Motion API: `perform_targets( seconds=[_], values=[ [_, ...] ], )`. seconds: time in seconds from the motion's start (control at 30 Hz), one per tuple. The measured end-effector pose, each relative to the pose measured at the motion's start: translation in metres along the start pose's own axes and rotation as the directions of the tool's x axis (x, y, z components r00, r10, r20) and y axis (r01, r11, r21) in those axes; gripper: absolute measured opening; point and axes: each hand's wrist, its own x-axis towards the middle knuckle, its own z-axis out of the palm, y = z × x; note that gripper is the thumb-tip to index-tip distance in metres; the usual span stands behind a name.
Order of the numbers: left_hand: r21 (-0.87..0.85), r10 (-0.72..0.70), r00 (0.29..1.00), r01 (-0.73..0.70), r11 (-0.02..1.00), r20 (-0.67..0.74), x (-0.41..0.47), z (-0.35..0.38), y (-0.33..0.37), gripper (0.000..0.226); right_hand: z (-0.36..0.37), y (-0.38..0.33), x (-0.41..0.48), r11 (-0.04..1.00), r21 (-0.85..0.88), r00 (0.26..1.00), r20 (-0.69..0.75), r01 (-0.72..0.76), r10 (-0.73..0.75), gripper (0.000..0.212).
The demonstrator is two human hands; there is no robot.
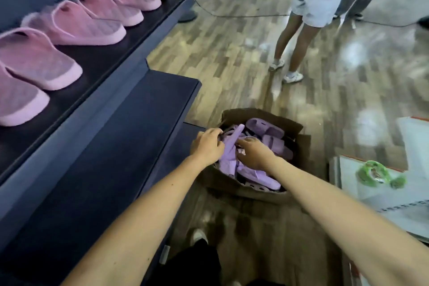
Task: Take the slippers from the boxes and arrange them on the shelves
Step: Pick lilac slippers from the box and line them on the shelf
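Your two bare forearms come in from 6 o'clock and meet just off centre toward 5 o'clock, with the hands close together over one item. Left hand [207, 145]: fingers are curled over the upper edge of a lilac slipper [228, 154] that stands on end in the heap, and they grip it. Right hand [255, 153]: it lies on the heap just right of that slipper with its fingertips against it; through the blur you cannot tell whether they close round anything. Cardboard box [299, 144]: open with its flaps up, standing on the wood floor [232, 58] at 5 o'clock, just beside the end of the lower shelf [116, 146]. Contents: further lilac slippers [264, 131], piled loosely at mixed angles, with dark items between them too small to name. The lower shelf is a dark board running from 8 o'clock toward centre. Upper shelf [111, 58]: a dark board at 10 o'clock carrying a row of pink slippers [88, 23], six in view, side by side, toes toward the front edge. Your shoe [198, 235]: a pale toe at 6 o'clock, on the floor near the box. Bystander [308, 7]: at 1 o'clock, in pale shorts, bare legs and white shoes, well apart from the box, with a second pair of trousered legs behind. Black cable [243, 15]: lying across the floor at 12 o'clock. White panels [394, 193]: at 4 o'clock by the right edge, with a green roll [371, 173] resting on them.
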Motion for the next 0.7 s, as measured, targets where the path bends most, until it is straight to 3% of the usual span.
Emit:
perform_targets(
  seconds=[0.17,0.4,0.7],
  values=[
    [-0.025,0.004,0.989,-0.001,1.0,0.147,0.059,0.029,-0.024,0.036,0.018,0.035,0.035,0.99,0.017,0.99,0.018,-0.14,0.139,0.044],
    [-0.073,-0.035,0.952,0.06,0.996,0.304,0.112,0.099,-0.05,0.028,0.087,0.101,0.078,0.94,0.091,0.935,0.174,-0.328,0.31,0.044],
    [-0.143,-0.124,0.9,0.2,0.969,0.419,0.18,0.221,-0.038,0.031,0.157,0.195,0.144,0.953,0.081,0.922,0.291,-0.291,0.256,0.043]
  ],
)
